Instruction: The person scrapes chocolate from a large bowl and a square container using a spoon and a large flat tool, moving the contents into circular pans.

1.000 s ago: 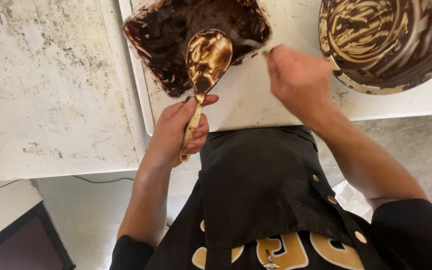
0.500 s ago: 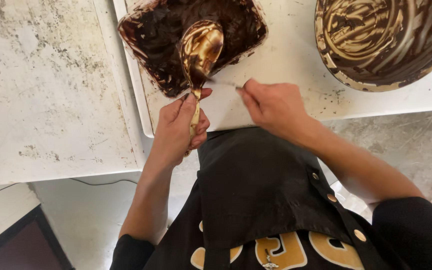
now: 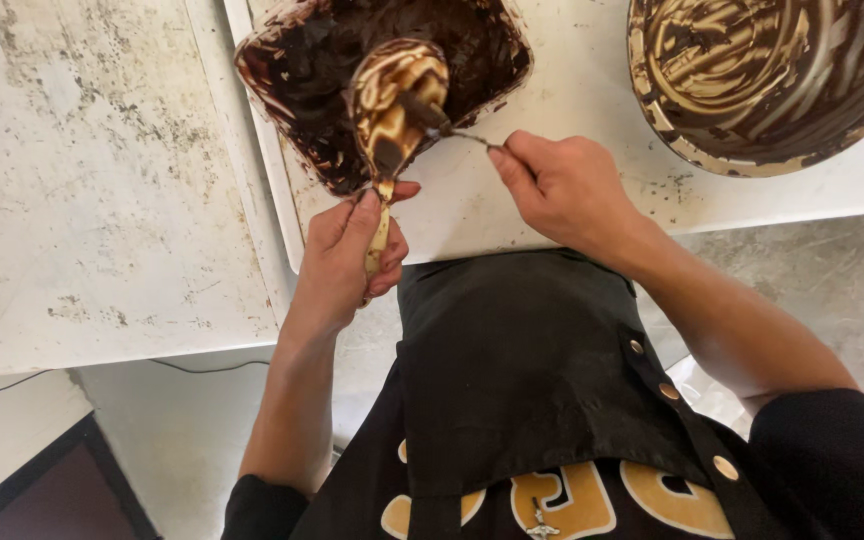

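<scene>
On the far left I see a worn white surface (image 3: pixel 82 190) with dark specks and scratches. Next to it lies a white tray (image 3: pixel 572 150), and on the tray sits a square pan (image 3: pixel 302 70) full of dark brown batter. My left hand (image 3: pixel 347 255) is just below the pan, near the tray's front edge. Its grip is closed tight around the handle of a big spoon (image 3: pixel 397 95), with the thumb on top. The spoon's bowl is over the pan, tipped up so I can see inside it. It is smeared with brown and cream stripes. A little to the right, my right hand (image 3: pixel 567 190) is over the tray. Its grip is pinching the thin handle of a small tool (image 3: pixel 442 125). The tip of the small tool touches the inside of the big spoon's bowl, where a dark lump of batter sits. I cannot tell what kind of tool it is, since the batter hides its tip. At the top right, a big round bowl (image 3: pixel 782 80) rests on the tray, well apart from the pan. Its inside is streaked with brown and cream swirls. Below my hands I see my black apron (image 3: pixel 522 390).
</scene>
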